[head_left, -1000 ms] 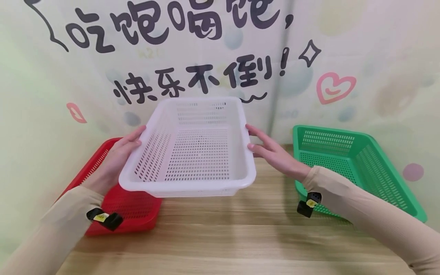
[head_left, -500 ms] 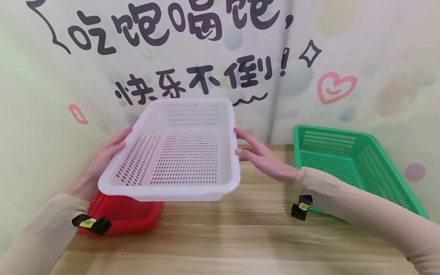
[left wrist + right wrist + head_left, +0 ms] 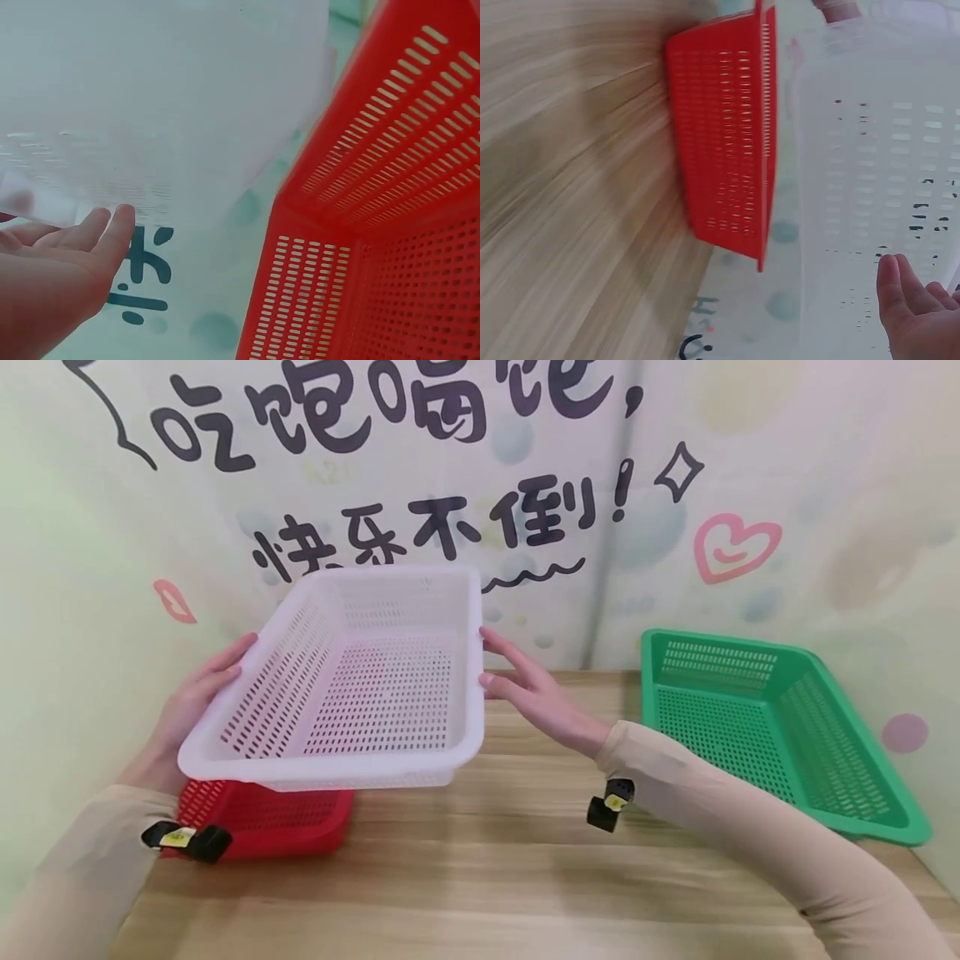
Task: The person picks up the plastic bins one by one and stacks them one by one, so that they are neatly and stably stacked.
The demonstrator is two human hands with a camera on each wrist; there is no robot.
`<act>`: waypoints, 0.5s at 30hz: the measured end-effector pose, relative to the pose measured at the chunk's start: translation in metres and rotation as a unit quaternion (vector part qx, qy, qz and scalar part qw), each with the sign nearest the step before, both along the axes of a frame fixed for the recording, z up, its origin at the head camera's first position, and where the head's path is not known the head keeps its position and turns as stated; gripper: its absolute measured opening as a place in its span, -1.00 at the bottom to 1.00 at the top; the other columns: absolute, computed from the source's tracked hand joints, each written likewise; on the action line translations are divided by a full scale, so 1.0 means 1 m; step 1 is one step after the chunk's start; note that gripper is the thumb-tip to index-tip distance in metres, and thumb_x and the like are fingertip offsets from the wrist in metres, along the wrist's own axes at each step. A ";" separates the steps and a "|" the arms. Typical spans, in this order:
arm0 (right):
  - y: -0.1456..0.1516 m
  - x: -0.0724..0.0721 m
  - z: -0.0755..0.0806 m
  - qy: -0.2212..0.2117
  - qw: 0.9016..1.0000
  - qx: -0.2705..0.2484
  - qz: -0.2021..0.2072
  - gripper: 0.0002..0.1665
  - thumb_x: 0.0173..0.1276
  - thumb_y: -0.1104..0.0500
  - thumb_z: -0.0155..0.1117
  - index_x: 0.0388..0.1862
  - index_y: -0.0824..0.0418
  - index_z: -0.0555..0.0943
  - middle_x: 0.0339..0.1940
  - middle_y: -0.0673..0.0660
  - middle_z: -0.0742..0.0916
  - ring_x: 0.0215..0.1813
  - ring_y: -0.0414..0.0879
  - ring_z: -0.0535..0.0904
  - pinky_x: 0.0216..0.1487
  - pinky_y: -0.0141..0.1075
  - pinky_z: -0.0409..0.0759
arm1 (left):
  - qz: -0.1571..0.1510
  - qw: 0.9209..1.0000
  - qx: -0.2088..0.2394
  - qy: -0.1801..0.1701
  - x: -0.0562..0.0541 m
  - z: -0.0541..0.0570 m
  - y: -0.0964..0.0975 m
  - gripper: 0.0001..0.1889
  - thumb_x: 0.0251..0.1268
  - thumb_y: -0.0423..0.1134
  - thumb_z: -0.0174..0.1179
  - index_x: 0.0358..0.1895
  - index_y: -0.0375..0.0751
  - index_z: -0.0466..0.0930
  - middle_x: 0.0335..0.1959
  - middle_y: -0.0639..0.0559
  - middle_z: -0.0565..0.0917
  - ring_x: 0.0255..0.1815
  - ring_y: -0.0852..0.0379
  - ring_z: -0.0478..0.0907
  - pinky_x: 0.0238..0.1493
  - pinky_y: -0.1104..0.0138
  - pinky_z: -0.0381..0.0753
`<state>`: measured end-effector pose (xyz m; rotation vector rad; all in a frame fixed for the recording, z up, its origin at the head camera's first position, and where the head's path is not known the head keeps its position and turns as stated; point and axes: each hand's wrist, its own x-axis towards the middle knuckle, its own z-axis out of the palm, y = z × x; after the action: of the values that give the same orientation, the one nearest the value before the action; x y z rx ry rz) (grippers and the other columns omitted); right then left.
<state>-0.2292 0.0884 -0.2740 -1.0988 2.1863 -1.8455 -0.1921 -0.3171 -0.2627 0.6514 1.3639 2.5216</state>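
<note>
Tabletop lies below the white basket, lettered backdrop behind.

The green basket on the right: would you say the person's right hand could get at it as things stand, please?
Probably not just now: the right hand is helping hold up the white basket, though nothing appears to stand between that hand and the green basket.

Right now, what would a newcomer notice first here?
The white basket, held up by the left hand and right hand above the table. Next, the bold black lettering on the backdrop behind it. Then the red basket at the left, partly hidden, and the green basket at the right.
</note>
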 end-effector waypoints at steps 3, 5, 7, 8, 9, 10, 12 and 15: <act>-0.009 -0.003 0.002 0.004 1.000 -0.028 0.002 -0.23 0.47 0.16 0.08 0.57 0.14 0.03 0.45 0.10 0.29 0.18 0.08 0.55 0.17 0.01 0.49 | -0.003 1.000 0.027 -0.001 0.000 0.001 -0.004 -0.48 0.58 -0.39 -0.46 0.32 -0.06 0.46 0.15 -0.10 0.59 0.04 -0.05 0.61 -0.02 0.20 0.61; -0.015 -0.005 0.002 0.001 0.999 -0.040 0.005 -0.23 0.45 0.20 0.08 0.56 0.18 0.04 0.45 0.13 0.29 0.18 0.10 0.55 0.16 -0.03 0.51 | -0.003 0.999 0.035 0.000 0.000 0.000 -0.008 -0.47 0.57 -0.40 -0.48 0.32 -0.08 0.46 0.15 -0.10 0.59 0.05 -0.05 0.61 -0.02 0.19 0.61; -0.020 -0.008 0.000 -0.004 0.999 -0.050 0.011 -0.22 0.45 0.25 0.08 0.56 0.21 0.03 0.44 0.16 0.29 0.18 0.12 0.54 0.15 -0.05 0.52 | -0.001 0.999 0.032 0.005 0.000 -0.001 -0.012 -0.46 0.57 -0.41 -0.50 0.32 -0.08 0.46 0.15 -0.10 0.59 0.05 -0.05 0.61 -0.02 0.21 0.61; -0.022 -0.009 -0.001 -0.006 0.999 -0.052 0.013 -0.22 0.44 0.25 0.08 0.56 0.21 0.03 0.45 0.17 0.29 0.18 0.12 0.54 0.15 -0.04 0.52 | 0.005 1.000 0.023 0.010 0.000 -0.001 -0.014 -0.46 0.57 -0.41 -0.49 0.32 -0.07 0.46 0.15 -0.08 0.59 0.04 -0.04 0.61 -0.03 0.21 0.62; -0.024 -0.009 -0.001 -0.008 0.998 -0.055 0.014 -0.22 0.44 0.26 0.08 0.56 0.21 0.03 0.45 0.18 0.29 0.19 0.13 0.54 0.15 -0.05 0.52 | 0.010 1.000 0.014 0.017 -0.001 -0.001 -0.016 -0.46 0.57 -0.41 -0.48 0.32 -0.06 0.46 0.15 -0.08 0.59 0.03 -0.04 0.62 -0.04 0.22 0.62; -0.026 -0.010 -0.002 -0.010 0.998 -0.056 0.015 -0.22 0.44 0.25 0.08 0.56 0.21 0.04 0.45 0.17 0.29 0.19 0.12 0.54 0.15 -0.06 0.52 | 0.019 1.000 0.003 0.023 -0.001 -0.001 -0.019 -0.47 0.57 -0.41 -0.47 0.33 -0.05 0.46 0.14 -0.06 0.60 0.02 -0.02 0.63 -0.06 0.23 0.63; -0.031 -0.011 -0.004 -0.014 0.998 -0.058 0.017 -0.22 0.43 0.24 0.09 0.56 0.19 0.05 0.45 0.17 0.29 0.20 0.11 0.53 0.16 -0.05 0.51 | 0.039 0.998 -0.019 0.034 0.000 0.000 -0.024 -0.48 0.57 -0.42 -0.43 0.33 -0.03 0.46 0.13 -0.04 0.61 0.00 0.01 0.64 -0.08 0.26 0.63; -0.037 -0.012 -0.007 -0.019 0.998 -0.056 0.022 -0.22 0.44 0.22 0.09 0.56 0.16 0.05 0.46 0.14 0.29 0.23 0.09 0.51 0.17 -0.04 0.50 | 0.058 0.997 -0.034 0.040 0.003 0.001 -0.030 -0.48 0.57 -0.43 -0.41 0.31 -0.02 0.48 0.11 -0.02 0.62 -0.02 0.04 0.64 -0.09 0.30 0.63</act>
<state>-0.2408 0.0515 -0.2806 -1.1123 2.0448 -1.9735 -0.1891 -0.3475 -0.2613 0.6862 1.5515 2.5492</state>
